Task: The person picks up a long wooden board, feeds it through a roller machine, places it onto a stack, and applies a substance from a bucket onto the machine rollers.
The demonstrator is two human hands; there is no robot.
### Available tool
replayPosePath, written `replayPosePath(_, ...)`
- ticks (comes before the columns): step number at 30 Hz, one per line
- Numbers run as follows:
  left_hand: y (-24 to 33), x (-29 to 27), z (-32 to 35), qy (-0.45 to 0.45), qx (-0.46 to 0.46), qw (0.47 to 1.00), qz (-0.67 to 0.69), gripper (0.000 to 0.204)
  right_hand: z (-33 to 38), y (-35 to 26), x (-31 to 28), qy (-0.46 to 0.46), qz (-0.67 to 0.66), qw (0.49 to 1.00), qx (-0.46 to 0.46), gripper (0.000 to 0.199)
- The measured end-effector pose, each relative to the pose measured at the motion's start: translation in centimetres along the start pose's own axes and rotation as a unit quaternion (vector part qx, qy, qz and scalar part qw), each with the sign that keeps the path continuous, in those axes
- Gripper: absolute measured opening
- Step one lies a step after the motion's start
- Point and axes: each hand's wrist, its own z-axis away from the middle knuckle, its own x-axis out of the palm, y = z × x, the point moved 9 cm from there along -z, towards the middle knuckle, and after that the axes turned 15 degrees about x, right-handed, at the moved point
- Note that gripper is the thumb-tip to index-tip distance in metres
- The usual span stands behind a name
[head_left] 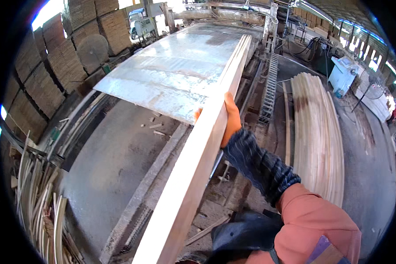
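Observation:
A long bundle of pale wooden boards (182, 185) runs from the lower edge up to the far middle, its far end split into narrow strips. My right hand (232, 119), in an orange glove, is closed around the bundle from its right side, thumb up along the edge. Orange fingertips (197, 115) show at the bundle's left edge, apparently from the same hand reaching underneath. A dark patterned sleeve guard covers my right forearm. My left hand is out of sight. Beyond the hand, the far part of the boards lies over the right side of a large metal sheet (163, 66).
A stack of long boards (317, 141) lies to the right, beside a metal chain track (269, 88). Loose wood strips (42, 211) stand at the lower left. Tall wood stacks (66, 61) line the left wall. A roller machine (224, 16) spans the far end.

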Motion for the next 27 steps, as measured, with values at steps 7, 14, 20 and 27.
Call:
replayPosePath(7,-0.4,-1.3,0.8,0.003,-0.059,0.996,0.060,0.074,-3.2,-0.4,-4.6,0.024,-0.022,0.999,-0.018,0.091)
replayPosePath(14,-1.1,-1.9,1.9,0.055,-0.187,0.953,0.232,0.069,-4.7,1.7,-4.8,-0.137,-0.059,0.986,-0.077,0.089)
replayPosePath(20,-0.2,-2.3,-1.2,0.030,-0.049,0.997,0.060,0.068,-4.1,0.4,-1.6,-0.195,-0.021,0.971,-0.137,0.092)
replayPosePath(27,-0.2,-3.4,-2.8,0.040,0.064,0.997,-0.009,0.066,-3.4,-0.6,0.9,-0.247,0.024,0.957,-0.149,0.092)
